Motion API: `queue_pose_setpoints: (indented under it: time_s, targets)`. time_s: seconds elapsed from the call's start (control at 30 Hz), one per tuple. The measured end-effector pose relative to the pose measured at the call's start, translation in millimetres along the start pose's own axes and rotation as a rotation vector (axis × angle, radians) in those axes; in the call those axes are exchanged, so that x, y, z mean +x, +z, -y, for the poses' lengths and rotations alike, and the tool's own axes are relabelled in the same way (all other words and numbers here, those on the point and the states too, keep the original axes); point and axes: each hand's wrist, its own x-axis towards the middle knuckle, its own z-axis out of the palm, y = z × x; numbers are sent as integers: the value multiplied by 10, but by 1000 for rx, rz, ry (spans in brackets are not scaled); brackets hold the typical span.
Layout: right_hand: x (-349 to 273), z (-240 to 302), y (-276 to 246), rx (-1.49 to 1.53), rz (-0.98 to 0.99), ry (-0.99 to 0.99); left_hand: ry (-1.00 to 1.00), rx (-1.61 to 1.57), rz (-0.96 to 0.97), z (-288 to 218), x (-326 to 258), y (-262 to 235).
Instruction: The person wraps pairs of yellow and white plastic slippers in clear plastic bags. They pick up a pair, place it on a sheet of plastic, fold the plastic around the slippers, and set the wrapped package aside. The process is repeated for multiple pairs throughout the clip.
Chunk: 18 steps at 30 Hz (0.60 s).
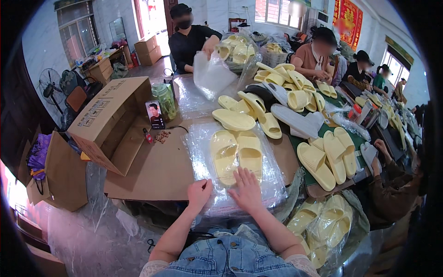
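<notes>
While a pair of yellow slippers point(250, 152) lies flat and side by side at the centre, seemingly under the film of a clear bag point(203, 157), a person's two bare hands rest at its near edge. Toward seven o'clock from the pair, the left hand point(200, 193) is curled closed; whether it pinches plastic, one cannot tell. At six o'clock, the right hand's point(246, 188) grip is wide, fingers spread palm down over the near ends, probably to keep film and slippers from sliding.

The bag lies spread on the cardboard-covered surface point(157, 177), which gives it flat backing. At one o'clock sits a heap of loose slippers point(297, 99), and at three o'clock a nearer group point(328, 154), likely left there to be within reach. At ten o'clock a phone point(155, 115) stands upright before a green jar point(165, 98), perhaps propped by it, its screen facing the person, presumably for viewing. Left of that, an open box point(104, 115) lies on its side. Toward twelve, a co-worker point(187, 44) holds clear plastic point(210, 76).
</notes>
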Motion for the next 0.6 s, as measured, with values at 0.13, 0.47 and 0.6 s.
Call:
queue_pose_setpoints:
  time_s: [0.13, 0.47, 0.6]
  targets:
    - [-42, -282, -91, 1, -91, 127, 54, 54, -18, 1, -9, -21]
    - [-87, -325, 2, 24, -228, 160, 398, 412, -13, -779, -389, 52]
    - [-87, -366, 43, 35, -250, 133, 569, 395, 202, -806, -633, 455]
